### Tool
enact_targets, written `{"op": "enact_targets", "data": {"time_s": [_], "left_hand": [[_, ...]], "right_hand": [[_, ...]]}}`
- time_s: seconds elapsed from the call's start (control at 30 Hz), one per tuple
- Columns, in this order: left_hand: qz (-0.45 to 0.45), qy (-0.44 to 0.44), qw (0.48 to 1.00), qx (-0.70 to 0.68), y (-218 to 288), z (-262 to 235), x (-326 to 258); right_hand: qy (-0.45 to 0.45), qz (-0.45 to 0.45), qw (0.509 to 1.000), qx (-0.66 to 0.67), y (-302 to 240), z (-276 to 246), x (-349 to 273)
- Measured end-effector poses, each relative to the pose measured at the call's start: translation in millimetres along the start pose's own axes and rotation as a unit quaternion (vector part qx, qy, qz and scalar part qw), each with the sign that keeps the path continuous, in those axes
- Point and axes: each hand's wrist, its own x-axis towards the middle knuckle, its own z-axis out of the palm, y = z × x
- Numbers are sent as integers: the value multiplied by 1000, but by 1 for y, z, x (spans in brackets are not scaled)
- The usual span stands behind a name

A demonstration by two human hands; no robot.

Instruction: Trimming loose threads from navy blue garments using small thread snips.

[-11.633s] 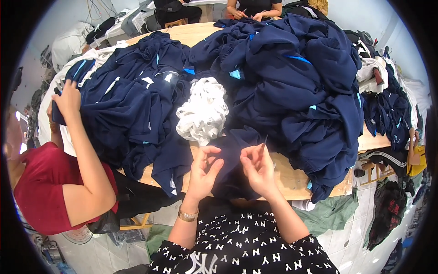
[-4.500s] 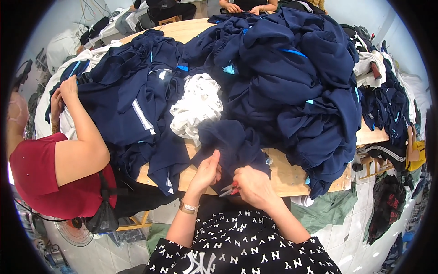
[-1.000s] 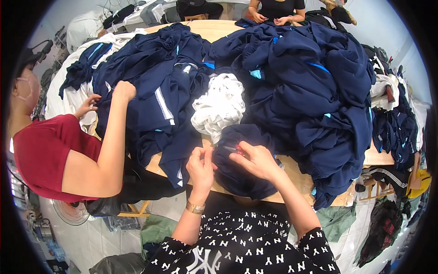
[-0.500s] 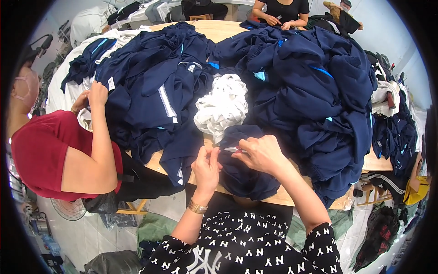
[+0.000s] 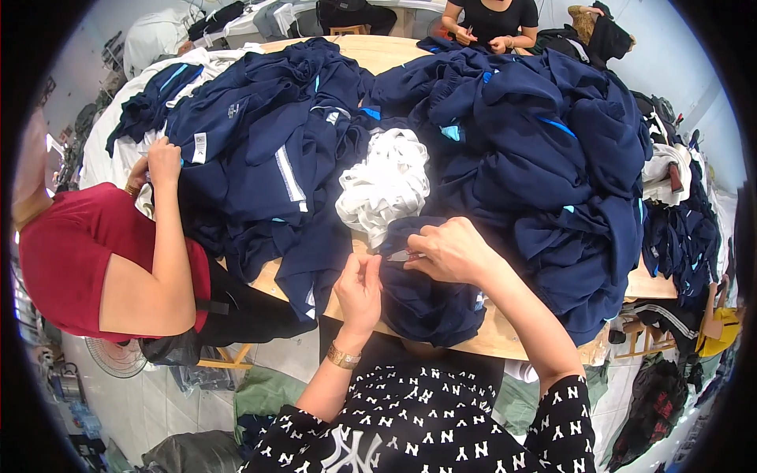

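Observation:
My right hand [image 5: 453, 252] grips a pair of small thread snips [image 5: 400, 256], their pale blades pointing left. Facing it, my left hand [image 5: 360, 290] is closed in a pinch, its fingertips just left of the blade tips. Whatever it pinches is too small to make out. Under both hands a navy garment [image 5: 434, 307] lies bunched at the table's near edge. Just beyond sits a tangled heap of white tape [image 5: 384, 185].
Navy garments are piled high on the right [image 5: 536, 150] and spread on the left [image 5: 252, 165] of the wooden table [image 5: 493, 340]. A co-worker in a red shirt [image 5: 118, 252] handles fabric at the left. Another in black [image 5: 493, 24] works across the table.
My right hand and the snips have shifted slightly, the hand tilting upward. My left hand stays nearly in place. The co-worker on the left has moved a garment, showing a white label.

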Motion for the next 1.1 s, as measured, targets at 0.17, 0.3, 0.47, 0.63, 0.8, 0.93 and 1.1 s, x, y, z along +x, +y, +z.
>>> {"op": "enact_targets", "data": {"time_s": [0.17, 0.3, 0.47, 0.63, 0.8, 0.93, 1.1], "left_hand": [[-13, -13, 1000, -5, -1, 0, 1], [-6, -15, 1000, 0, -1, 1, 2], [-2, 3, 1000, 8, -3, 2, 3], [-9, -3, 1000, 6, 4, 2, 4], [29, -5, 999, 30, 0, 3, 4], [31, -5, 999, 25, -3, 1, 3], [-5, -14, 1000, -14, -5, 2, 2]], "right_hand": [[-4, -10, 1000, 17, 3, -3, -2], [-15, -35, 999, 10, 3, -3, 0], [-16, -50, 999, 8, 3, -1, 3], [-17, -56, 998, 5, 3, 0, 5], [-28, -52, 998, 14, 5, 3, 7], [-41, -47, 998, 17, 4, 1, 10], [-42, -19, 997, 54, 7, -1, 5]]}}
